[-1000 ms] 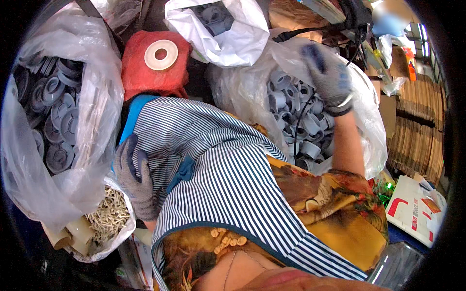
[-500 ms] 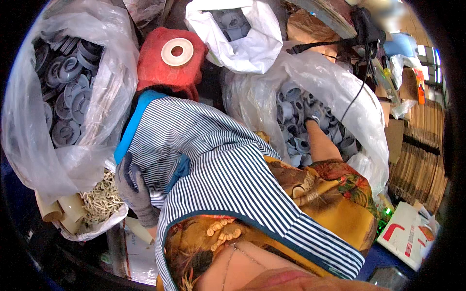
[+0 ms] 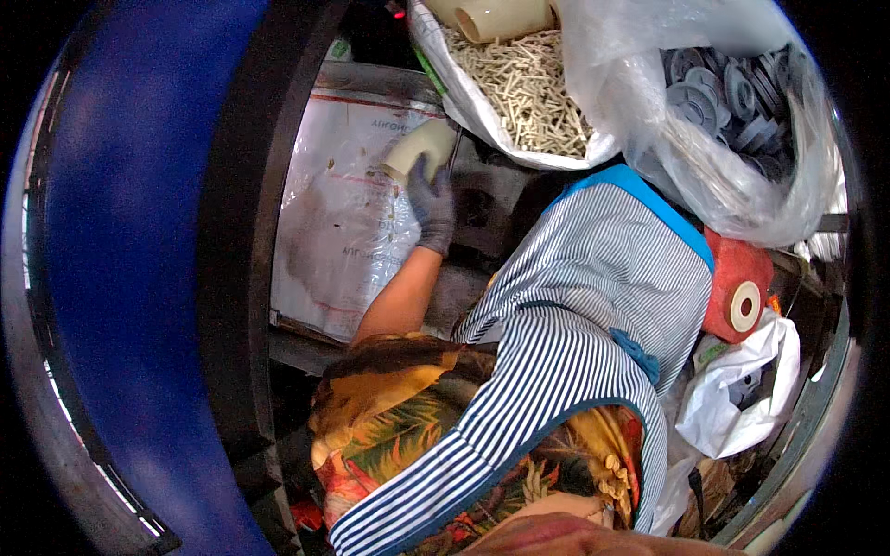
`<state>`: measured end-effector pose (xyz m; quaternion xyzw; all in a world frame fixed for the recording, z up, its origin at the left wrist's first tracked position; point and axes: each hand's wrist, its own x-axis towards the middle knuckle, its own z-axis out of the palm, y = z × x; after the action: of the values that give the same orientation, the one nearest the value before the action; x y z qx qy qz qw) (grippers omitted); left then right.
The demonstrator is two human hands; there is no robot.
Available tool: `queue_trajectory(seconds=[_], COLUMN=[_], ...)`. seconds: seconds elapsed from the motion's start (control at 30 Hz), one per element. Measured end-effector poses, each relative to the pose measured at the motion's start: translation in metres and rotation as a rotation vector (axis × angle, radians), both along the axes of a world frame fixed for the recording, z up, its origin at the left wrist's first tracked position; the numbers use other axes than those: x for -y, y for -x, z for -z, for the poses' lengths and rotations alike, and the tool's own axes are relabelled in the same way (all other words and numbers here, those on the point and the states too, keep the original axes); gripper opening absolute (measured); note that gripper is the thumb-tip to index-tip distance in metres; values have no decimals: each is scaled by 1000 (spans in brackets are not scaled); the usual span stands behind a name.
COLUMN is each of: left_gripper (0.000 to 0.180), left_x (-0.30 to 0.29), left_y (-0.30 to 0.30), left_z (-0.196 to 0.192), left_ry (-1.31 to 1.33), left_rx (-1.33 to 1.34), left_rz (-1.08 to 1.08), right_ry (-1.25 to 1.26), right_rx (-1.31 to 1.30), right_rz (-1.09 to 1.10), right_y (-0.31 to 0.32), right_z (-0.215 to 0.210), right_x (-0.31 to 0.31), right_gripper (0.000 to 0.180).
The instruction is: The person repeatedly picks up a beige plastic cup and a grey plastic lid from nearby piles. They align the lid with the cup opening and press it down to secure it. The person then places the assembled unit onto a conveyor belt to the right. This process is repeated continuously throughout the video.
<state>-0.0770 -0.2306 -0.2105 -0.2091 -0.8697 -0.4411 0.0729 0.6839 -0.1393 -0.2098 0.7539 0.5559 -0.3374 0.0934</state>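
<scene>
My left hand (image 3: pixel 432 208), in a grey work glove, is closed around the near end of a cream plastic pipe elbow (image 3: pixel 417 148). The elbow is just above a clear-wrapped white package (image 3: pixel 343 204) at the left; whether it touches the wrap I cannot tell. Beyond the hand, a white sack (image 3: pixel 468 107) holds many short cream pegs (image 3: pixel 528 93), with another cream pipe piece (image 3: pixel 505 18) lying on top of them. My right hand is out of view.
A clear plastic bag (image 3: pixel 640 139) of grey round plastic parts (image 3: pixel 700 97) stands at the far right. Below it are a red padded seat (image 3: pixel 756 269) with a cream ring (image 3: pixel 744 306) and a white bag (image 3: pixel 732 417). A dark frame edge and blue surface (image 3: pixel 139 232) run along the left.
The view has swung left. My left hand has gone from beside my apron to the cream elbow, which it grips. My right hand, earlier among grey fittings, has left the picture.
</scene>
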Motion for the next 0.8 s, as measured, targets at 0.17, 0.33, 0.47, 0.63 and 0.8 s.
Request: queue_trajectory(seconds=[0.17, 0.33, 0.47, 0.63, 0.8], left_gripper=[59, 62, 64, 69, 56], left_x=[48, 41, -13, -11, -19], left_y=[129, 208, 197, 158, 63], left_z=[12, 25, 67, 23, -136], left_ry=[363, 615, 641, 246, -491], left_rx=[-159, 41, 135, 46, 232], left_rz=[-420, -194, -170, -208, -204], right_ry=[-34, -304, -934, -968, -863], right_rx=[-121, 83, -507, -1163, -1132], right_rz=[4, 242, 563, 681, 605], right_y=[44, 73, 129, 163, 212], right_z=[-68, -177, -192, -78, -17], right_x=[0, -58, -92, -175, -232], right_gripper=[43, 38, 29, 28, 25])
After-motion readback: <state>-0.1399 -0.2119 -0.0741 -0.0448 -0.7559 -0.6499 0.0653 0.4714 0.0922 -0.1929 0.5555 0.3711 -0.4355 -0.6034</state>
